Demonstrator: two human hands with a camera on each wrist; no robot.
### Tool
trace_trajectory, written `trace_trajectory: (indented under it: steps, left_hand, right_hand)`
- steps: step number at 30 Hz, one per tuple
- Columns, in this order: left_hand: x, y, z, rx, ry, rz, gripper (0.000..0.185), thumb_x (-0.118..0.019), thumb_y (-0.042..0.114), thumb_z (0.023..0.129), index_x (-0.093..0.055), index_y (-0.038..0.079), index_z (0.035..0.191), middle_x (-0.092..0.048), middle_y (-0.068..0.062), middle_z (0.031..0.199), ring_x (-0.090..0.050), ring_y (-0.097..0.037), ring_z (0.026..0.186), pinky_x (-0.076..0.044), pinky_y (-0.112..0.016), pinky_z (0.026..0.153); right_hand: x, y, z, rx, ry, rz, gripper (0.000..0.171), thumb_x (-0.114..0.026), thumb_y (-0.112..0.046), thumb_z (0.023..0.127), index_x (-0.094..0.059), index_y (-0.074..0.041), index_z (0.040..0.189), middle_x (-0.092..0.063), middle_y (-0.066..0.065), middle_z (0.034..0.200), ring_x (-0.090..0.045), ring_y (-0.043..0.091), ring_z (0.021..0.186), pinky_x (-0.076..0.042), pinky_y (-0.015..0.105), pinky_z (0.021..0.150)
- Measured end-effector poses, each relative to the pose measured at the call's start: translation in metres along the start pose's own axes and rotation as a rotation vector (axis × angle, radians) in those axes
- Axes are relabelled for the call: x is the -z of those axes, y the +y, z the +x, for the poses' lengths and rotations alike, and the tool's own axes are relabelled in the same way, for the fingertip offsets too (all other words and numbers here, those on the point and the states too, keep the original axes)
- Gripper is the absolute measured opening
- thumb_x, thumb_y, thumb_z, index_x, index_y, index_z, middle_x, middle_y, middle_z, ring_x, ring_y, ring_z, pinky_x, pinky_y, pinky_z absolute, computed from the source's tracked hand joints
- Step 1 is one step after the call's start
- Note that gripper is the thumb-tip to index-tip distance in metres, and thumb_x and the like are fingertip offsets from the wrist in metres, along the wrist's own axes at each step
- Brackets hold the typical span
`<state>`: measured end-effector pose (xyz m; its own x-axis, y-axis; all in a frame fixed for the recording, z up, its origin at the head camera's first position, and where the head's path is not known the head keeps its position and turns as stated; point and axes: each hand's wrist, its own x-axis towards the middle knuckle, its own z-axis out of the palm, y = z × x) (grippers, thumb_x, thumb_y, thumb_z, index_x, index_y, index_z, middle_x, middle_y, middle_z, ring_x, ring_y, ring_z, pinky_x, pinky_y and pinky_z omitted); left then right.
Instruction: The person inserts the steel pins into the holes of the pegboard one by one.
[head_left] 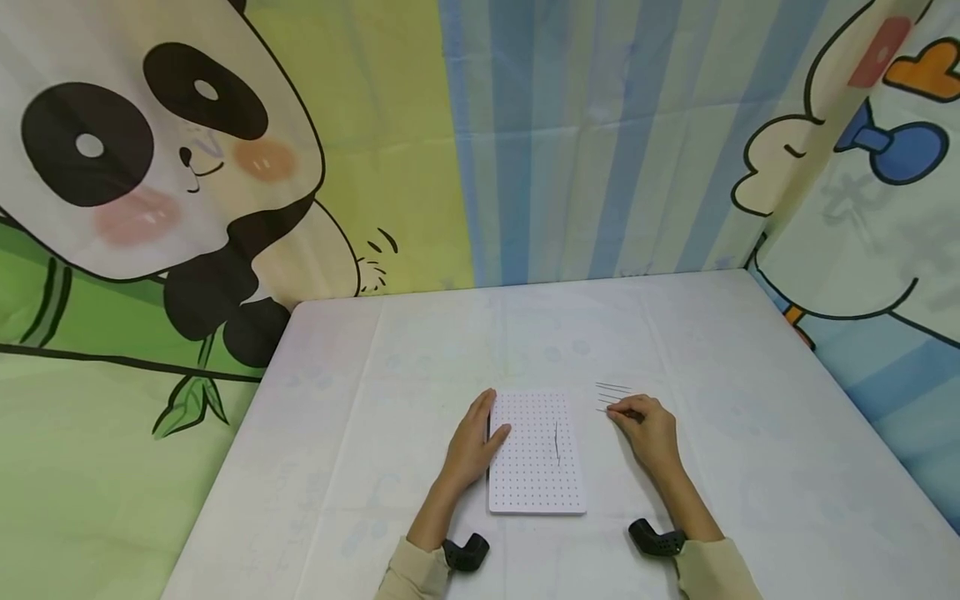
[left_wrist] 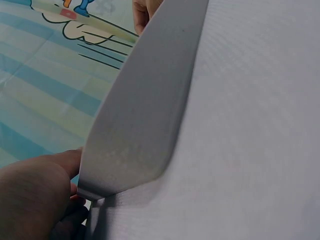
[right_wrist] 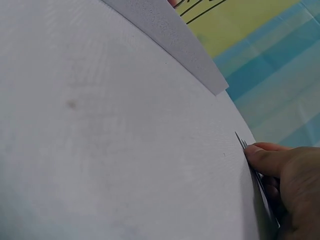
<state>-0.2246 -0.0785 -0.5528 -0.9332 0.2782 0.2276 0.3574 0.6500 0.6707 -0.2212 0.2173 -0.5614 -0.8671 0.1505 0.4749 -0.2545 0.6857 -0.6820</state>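
A white pegboard [head_left: 525, 492] with rows of small holes lies on the table in the head view. My left hand [head_left: 470, 442] grips its left edge, thumb over the top face and fingers along the side. On the board's right half shows a thin dark stick [head_left: 557, 442]; I cannot tell whether it stands or lies. To the right of the board, my right hand [head_left: 649, 427] pinches the end of a thin dark stick between thumb and forefinger, low over the table. Several similar sticks [head_left: 613, 390] lie beside its fingertips. In the right wrist view the fingers [right_wrist: 265, 155] partly hide the sticks.
A white cloth covers the table [head_left: 405, 350]. Behind it hangs a printed curtain [head_left: 570, 142] with a panda and stripes. Each wrist wears a black camera, one by the left sleeve [head_left: 467, 552] and one by the right sleeve [head_left: 656, 539].
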Motion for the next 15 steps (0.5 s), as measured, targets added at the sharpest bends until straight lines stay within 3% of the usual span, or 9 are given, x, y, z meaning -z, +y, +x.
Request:
trace_trajectory:
  steps: [11, 15]
  left_hand:
    - [0.0012, 0.0005, 0.0013, 0.010, -0.006, -0.012, 0.063, -0.057, 0.027, 0.092, -0.030, 0.003, 0.143, -0.030, -0.013, 0.147, -0.029, -0.028, 0.133, -0.027, -0.043, 0.107]
    - [0.0010, -0.0002, 0.0003, 0.003, -0.002, -0.021, 0.063, -0.058, 0.027, 0.092, -0.030, 0.002, 0.143, -0.031, -0.013, 0.146, -0.029, -0.028, 0.133, -0.026, -0.043, 0.107]
  right_hand:
    - [0.0005, -0.0036, -0.0002, -0.016, -0.098, -0.071, 0.006, -0.075, -0.006, 0.075, -0.072, -0.007, 0.081, -0.062, 0.006, 0.084, -0.050, 0.021, 0.077, -0.044, 0.032, 0.064]
    - [-0.0009, -0.0041, -0.0019, -0.008, -0.120, -0.093, 0.005, -0.072, -0.007, 0.079, -0.070, -0.004, 0.083, -0.061, 0.009, 0.086, -0.047, 0.022, 0.078, -0.039, 0.032, 0.063]
